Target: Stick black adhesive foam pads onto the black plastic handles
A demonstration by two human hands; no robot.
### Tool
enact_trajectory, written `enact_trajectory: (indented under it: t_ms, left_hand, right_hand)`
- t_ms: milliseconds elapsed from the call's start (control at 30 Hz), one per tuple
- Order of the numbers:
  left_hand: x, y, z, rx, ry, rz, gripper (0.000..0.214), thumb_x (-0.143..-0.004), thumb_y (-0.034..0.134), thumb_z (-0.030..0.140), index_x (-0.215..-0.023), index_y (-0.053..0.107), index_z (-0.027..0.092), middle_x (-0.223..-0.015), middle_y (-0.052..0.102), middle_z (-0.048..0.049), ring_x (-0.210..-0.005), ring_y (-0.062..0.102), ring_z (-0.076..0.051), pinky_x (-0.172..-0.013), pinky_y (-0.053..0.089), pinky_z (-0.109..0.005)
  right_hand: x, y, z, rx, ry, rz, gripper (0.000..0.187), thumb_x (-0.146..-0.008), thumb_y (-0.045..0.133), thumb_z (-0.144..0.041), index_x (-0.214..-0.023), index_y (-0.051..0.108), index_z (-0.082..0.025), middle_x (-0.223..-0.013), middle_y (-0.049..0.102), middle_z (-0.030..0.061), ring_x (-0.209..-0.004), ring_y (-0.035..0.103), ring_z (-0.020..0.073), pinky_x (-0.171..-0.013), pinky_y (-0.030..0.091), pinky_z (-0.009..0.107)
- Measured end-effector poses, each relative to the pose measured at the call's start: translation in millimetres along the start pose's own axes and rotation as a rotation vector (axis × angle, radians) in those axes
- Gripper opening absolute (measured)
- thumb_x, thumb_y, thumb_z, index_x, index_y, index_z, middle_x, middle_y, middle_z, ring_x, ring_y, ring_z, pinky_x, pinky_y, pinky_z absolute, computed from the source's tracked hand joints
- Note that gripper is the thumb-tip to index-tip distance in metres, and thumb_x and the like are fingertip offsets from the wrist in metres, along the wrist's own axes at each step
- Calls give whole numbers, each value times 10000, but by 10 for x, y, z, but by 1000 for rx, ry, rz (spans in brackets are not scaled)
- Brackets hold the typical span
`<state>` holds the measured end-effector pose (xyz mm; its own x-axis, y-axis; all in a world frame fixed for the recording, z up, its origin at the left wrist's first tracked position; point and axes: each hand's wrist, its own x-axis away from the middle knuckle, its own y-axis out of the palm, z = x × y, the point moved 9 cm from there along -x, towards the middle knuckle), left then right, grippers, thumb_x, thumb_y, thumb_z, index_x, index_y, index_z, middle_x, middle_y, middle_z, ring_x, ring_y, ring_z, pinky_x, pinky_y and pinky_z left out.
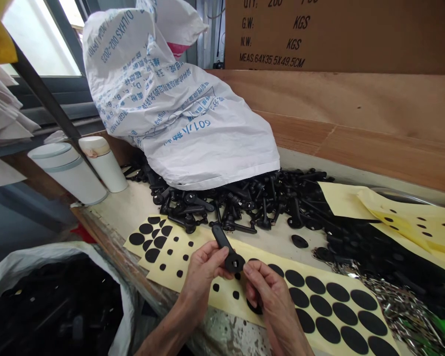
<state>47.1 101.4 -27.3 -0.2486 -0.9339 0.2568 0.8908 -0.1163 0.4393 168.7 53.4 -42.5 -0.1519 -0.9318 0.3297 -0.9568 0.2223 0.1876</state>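
On the desk point(122, 207), two bare hands work close together near the front edge. The left hand point(203, 277) has its grip closed on a black lever handle point(221, 236), which sticks up and away from the person, with its round end low. The right hand point(270, 296) has its grip closed too, and its fingertips point(249, 270) pinch that round end. A small black shape point(254, 306) sits under the right hand, partly hidden. Below the hands lies a yellow sheet point(222, 296) with round black stickers point(328, 330) on it. Just past the hands is a heap of black handles point(244, 207), and a white woven sack point(170, 99) sits on top of it. Silver metal bits point(400, 306) lie at the right. Two white pots point(68, 173) stand at the far left of the desk. A white bag point(55, 252) of black things sits down at the left, beside the desk.
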Motion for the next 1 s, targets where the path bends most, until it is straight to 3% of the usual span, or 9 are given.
enact_trajectory:
  t_ms: [600,1000]
  left_hand:
    - [16,2,23,-6,9,8,196,-810,649,322,-857,651,131,-779,653,-55,-665,553,-131,-583,467,-228]
    - [1,5,8,-12,10,2,163,-827,628,291,-847,630,130,-764,641,-47,-655,548,-125,-577,467,-230]
  right_hand:
    - [-24,-20,26,43,17,20,335,-823,618,-481,-694,551,-180,-471,406,-73,-437,307,68,-432,231,208]
    - [-21,-6,52,-42,52,9,304,-835,617,-441,-695,534,-185,-471,420,-73,-435,296,65,-438,219,210]
